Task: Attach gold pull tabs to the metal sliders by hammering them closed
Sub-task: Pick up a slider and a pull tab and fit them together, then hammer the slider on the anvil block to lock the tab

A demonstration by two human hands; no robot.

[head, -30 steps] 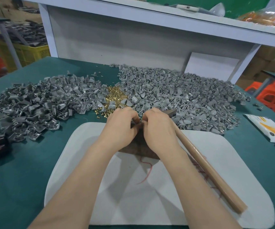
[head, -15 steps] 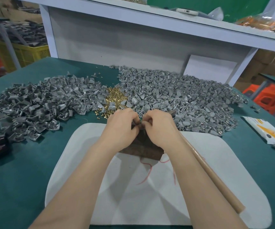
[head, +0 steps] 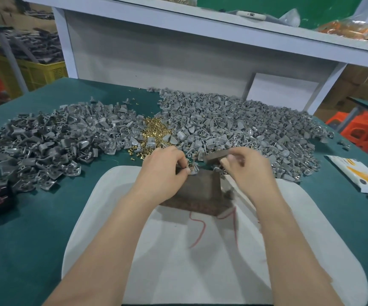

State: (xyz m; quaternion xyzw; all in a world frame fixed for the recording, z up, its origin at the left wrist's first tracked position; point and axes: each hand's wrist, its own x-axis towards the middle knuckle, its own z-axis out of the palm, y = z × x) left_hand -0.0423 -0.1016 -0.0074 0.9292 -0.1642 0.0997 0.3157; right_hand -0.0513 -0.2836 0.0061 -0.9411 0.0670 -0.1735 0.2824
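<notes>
At ten o'clock from the block (head: 197,193), a slider heap (head: 46,146) is spread; gold tabs (head: 154,131) lie at eleven. On the block's far edge, one slider (head: 192,171) is pinched by the left hand (head: 163,173). At one o'clock, the hammer (head: 215,156) is gripped by the right hand (head: 252,171), its head just beside the slider. The hammering step is judged in hand; a short, square blow, clear of the pinching hand, is called for next.

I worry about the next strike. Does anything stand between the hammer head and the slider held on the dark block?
Nothing visible does. The hammer head in the right hand hangs right of the slider on the block, the gap open. The fingers of the left hand pinch the slider's left side, close to any strike.
</notes>
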